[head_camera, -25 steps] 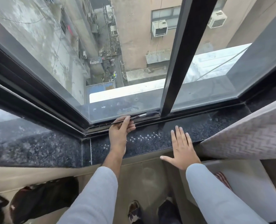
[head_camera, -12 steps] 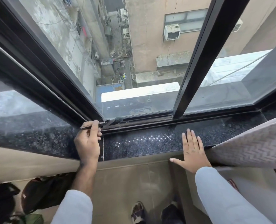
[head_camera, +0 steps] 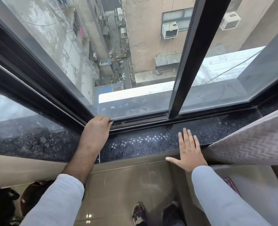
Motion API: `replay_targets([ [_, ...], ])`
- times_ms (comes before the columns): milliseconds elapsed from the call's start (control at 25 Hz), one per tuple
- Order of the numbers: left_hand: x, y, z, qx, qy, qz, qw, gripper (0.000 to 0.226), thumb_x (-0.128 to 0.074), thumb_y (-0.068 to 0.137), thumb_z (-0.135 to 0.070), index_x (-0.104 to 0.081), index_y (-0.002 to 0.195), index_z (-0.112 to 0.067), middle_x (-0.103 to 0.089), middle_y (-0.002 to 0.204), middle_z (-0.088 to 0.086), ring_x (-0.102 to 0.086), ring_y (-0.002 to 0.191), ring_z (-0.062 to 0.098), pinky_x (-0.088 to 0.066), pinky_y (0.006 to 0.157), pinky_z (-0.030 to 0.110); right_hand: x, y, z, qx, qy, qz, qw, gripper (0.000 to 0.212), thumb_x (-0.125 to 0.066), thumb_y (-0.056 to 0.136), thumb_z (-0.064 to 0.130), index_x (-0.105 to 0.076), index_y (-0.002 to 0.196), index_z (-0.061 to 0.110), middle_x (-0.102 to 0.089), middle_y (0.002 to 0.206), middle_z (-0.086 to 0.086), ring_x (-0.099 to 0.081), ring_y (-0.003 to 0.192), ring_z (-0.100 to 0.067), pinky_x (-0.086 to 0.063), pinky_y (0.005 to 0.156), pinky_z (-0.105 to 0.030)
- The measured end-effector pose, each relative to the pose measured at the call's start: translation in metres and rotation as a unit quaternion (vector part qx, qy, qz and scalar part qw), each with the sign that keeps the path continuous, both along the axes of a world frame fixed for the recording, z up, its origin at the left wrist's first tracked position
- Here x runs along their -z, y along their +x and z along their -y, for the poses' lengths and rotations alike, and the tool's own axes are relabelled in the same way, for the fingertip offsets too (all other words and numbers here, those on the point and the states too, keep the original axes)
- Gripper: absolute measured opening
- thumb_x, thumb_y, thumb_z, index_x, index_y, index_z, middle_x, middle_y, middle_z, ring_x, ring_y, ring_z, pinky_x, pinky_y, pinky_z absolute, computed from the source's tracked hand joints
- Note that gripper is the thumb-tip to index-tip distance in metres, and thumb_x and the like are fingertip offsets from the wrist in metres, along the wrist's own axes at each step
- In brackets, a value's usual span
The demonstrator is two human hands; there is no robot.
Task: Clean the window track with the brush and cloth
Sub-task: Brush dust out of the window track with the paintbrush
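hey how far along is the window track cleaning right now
Still at the brushing stage. In hand: the left hand is closed on a thin dark tool, probably the brush, its tip in the window track at the left end. The right hand lies flat on the granite sill. Grime still shows along the track, so nothing looks finished. No cloth is visible; wiping remains.

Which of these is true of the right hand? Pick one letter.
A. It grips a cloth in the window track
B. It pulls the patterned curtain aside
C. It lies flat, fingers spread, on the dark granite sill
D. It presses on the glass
C: the right hand rests open and empty, palm down, on the granite sill, beside the curtain but not gripping it, and short of the window track.
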State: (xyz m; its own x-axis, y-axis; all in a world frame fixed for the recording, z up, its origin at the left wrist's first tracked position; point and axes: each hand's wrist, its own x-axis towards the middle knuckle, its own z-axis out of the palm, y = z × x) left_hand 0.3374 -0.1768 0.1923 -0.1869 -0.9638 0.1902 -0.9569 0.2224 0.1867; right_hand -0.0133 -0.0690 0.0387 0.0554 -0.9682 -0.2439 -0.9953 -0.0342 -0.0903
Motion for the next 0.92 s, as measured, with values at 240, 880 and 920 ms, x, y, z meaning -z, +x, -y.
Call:
replay_targets([
  [240, 0.013, -0.063, 0.003, 0.128, 0.029, 0.028, 0.991, 0.016, -0.074, 0.087, 0.001, -0.061, 0.079, -0.001, -0.055, 0.066, 0.015, -0.040, 0.055, 0.026, -0.037, 0.050, 0.034, 0.003, -0.001, 0.000, 0.005, 0.001, 0.004, 1.000, 0.129, -0.029, 0.078, 0.097, -0.004, 0.163, 0.005, -0.001, 0.174, -0.021, -0.001, 0.162, -0.037, -0.018, 0.129, -0.061],
  [880, 0.044, -0.133, -0.003, -0.060, 0.098, -0.563, 0.818, 0.018, -0.072, 0.095, -0.037, -0.077, 0.096, -0.020, -0.074, 0.072, -0.001, -0.071, 0.067, 0.016, -0.061, 0.061, 0.029, 0.000, -0.001, 0.000, -0.001, 0.003, 0.001, 1.000, 0.130, -0.028, 0.077, 0.098, 0.000, 0.163, 0.005, 0.005, 0.174, -0.020, 0.005, 0.161, -0.036, -0.012, 0.130, -0.060],
  [920, 0.047, -0.132, -0.001, -0.073, 0.120, -0.579, 0.803, 0.017, -0.073, 0.095, -0.036, -0.078, 0.096, -0.019, -0.075, 0.073, 0.001, -0.072, 0.069, 0.017, -0.062, 0.063, 0.030, 0.000, -0.001, 0.000, -0.002, 0.003, -0.002, 1.000, 0.130, -0.029, 0.077, 0.097, 0.000, 0.163, 0.005, 0.005, 0.174, -0.020, 0.005, 0.161, -0.037, -0.012, 0.130, -0.060],
])
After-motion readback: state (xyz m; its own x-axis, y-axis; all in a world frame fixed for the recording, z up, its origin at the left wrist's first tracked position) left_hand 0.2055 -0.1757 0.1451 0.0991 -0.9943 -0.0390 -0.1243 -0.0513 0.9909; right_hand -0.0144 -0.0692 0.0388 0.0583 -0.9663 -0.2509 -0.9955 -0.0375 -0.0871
